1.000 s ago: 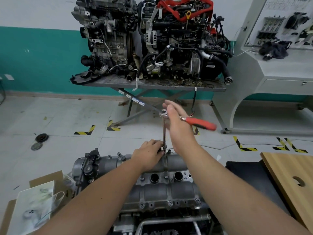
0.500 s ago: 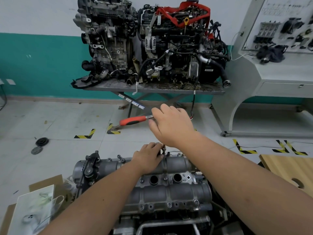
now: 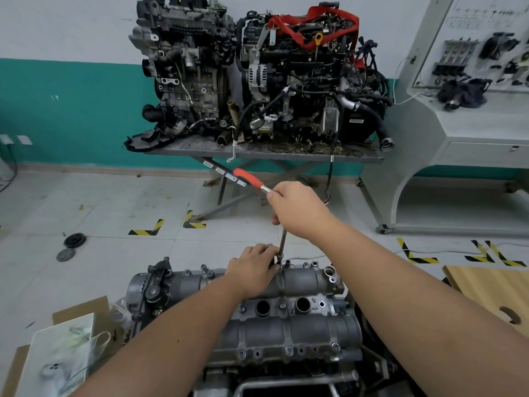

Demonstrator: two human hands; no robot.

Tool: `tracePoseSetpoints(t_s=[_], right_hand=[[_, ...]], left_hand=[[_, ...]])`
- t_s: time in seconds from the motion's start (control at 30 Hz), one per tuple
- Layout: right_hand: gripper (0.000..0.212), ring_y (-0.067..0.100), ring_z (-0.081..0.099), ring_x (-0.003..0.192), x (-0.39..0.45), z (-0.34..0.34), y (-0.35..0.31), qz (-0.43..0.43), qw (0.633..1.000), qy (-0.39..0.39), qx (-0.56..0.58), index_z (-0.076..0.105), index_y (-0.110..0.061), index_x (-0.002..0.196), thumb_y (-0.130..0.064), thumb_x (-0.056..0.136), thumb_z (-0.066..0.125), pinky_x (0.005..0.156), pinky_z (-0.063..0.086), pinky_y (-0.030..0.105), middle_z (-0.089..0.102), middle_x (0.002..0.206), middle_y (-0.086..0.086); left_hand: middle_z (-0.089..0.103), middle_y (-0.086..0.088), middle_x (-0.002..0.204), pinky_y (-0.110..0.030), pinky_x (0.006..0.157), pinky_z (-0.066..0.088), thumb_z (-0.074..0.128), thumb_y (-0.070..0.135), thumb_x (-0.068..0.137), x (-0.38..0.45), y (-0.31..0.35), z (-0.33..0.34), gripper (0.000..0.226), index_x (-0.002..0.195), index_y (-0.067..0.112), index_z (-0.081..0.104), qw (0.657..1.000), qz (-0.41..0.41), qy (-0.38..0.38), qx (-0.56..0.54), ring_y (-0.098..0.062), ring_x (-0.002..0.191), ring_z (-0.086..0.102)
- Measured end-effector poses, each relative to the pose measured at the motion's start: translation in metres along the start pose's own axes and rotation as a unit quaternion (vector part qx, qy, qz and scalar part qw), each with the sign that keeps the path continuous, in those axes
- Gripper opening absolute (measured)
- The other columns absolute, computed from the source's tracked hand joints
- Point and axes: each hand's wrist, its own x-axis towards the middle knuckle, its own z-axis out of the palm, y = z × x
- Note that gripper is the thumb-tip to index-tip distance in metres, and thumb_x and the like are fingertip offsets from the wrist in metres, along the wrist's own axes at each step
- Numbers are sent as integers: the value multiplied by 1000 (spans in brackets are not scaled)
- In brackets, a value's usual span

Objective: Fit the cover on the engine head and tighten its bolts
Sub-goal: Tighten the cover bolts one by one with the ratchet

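A grey cast cover (image 3: pixel 286 330) lies on the engine head in front of me, with several bolts along its edges. My right hand (image 3: pixel 300 209) grips the head of a ratchet wrench (image 3: pixel 250 179) whose red handle points up and to the left. A long steel extension (image 3: pixel 282 242) runs straight down from it to a bolt on the cover's far edge. My left hand (image 3: pixel 254 267) rests on the cover and its fingers hold the socket at the foot of the extension.
Two engines stand on a steel table (image 3: pixel 257 151) by the teal wall. A grey training bench (image 3: pixel 463 144) is at the right, a wooden board (image 3: pixel 492 296) near right, a cardboard box (image 3: pixel 83 308) near left. Two black discs (image 3: pixel 71 245) lie on the floor.
My right hand swung the ratchet handle round from the right side to the left, then further away toward the far left. The left hand stayed at the socket.
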Motion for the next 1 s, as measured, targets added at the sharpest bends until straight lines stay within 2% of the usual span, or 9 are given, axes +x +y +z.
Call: tracePoseSetpoints(t_s=[0.07,0.13,0.23,0.33,0.47,0.57,0.7,0.83,1.0], right_hand=[[20,23,73,72,-5,0,1,92,945,-71,305,55,-13,80,-13,98,47,71,43,38,68,68,0],[25,17,72,74,-11,7,8,139,824,-96,541,54,-15,75,-7,98,48,66,36,31,65,65,-3],[30,17,66,77,-11,23,20,133,711,5,690,49,-19,71,-8,98,53,67,38,28,67,68,-2],[19,14,64,84,-11,35,26,67,785,105,606,62,-27,84,-22,100,55,72,47,28,73,89,-6],[25,3,55,119,-13,44,37,-153,932,252,211,71,-24,120,-24,100,56,98,43,17,63,130,-8],[29,30,62,105,-5,38,43,-276,901,310,-124,75,-10,108,0,82,71,84,50,38,70,120,5],[25,30,60,74,-5,21,37,-251,875,269,-315,72,-11,95,-2,72,69,70,47,36,65,83,4],[51,27,57,85,-11,13,26,-180,897,155,-373,59,-18,115,-51,95,26,69,30,36,59,99,1],[44,27,58,93,-11,10,22,-168,910,129,-356,52,-22,123,-49,104,23,69,30,36,55,107,-1]], left_hand=[[37,7,146,-51,100,41,40,46,102,1,0,0,33,133,37,38,1000,0,-1,2,-22,136,33],[38,6,145,-50,99,40,40,46,102,2,0,1,32,132,36,39,1000,-6,-2,5,-21,135,34],[39,6,145,-49,99,41,39,48,102,3,1,2,31,130,35,38,1000,-11,0,8,-21,135,35],[38,5,146,-49,100,41,38,48,103,2,1,1,34,134,35,38,1000,-11,-5,7,-22,136,34],[41,4,141,-48,99,42,41,46,102,1,1,1,36,136,34,38,1000,-7,5,5,-23,134,37],[40,0,146,-48,104,41,44,46,101,1,2,-1,46,144,34,33,1000,-17,-6,-3,-26,137,38],[37,7,149,-51,102,41,45,45,100,2,2,-2,44,142,36,34,1000,-10,-3,1,-22,138,34],[37,7,148,-50,102,41,44,46,100,2,1,-1,50,147,39,29,1000,-8,-8,-1,-22,138,32],[36,8,150,-50,103,41,47,45,98,2,0,-2,52,147,38,30,1000,-8,-13,0,-21,139,31]])
